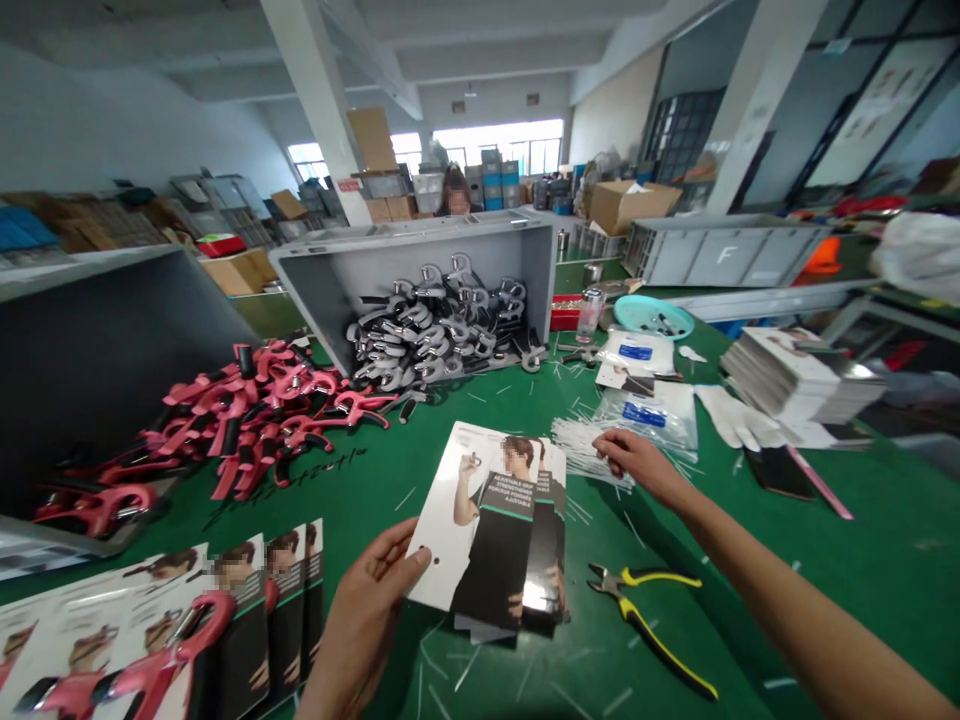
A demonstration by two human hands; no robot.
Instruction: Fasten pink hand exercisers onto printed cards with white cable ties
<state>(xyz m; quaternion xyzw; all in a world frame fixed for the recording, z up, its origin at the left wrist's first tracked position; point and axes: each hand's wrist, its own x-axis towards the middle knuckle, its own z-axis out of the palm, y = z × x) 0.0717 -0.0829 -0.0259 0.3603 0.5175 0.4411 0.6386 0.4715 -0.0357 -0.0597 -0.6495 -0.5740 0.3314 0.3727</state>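
Observation:
My left hand (pixel 379 585) grips the left edge of a printed packaging card (pixel 442 520), thumb on top near two punched holes. More cards (pixel 553 560) of the same print lie fanned under its right side. My right hand (pixel 626 460) is pinched at the right of a loose pile of thin white cable ties (pixel 577 450); whether a tie is between its fingertips is too small to tell. Yellow-and-black cutting pliers (pixel 637 600) lie on the green table (pixel 480 400) below that hand, jaws toward the cards.
Pink hand grippers (pixel 262 410) spill from a tipped grey crate at left; grey ones (pixel 442 325) fill another crate (pixel 315 290). Cards with pink grippers (pixel 187 630) lie front left. A card stack (pixel 780 375), white glove (pixel 739 415) and plastic bags (pixel 649 415) are right. A person (pixel 454 195) is behind.

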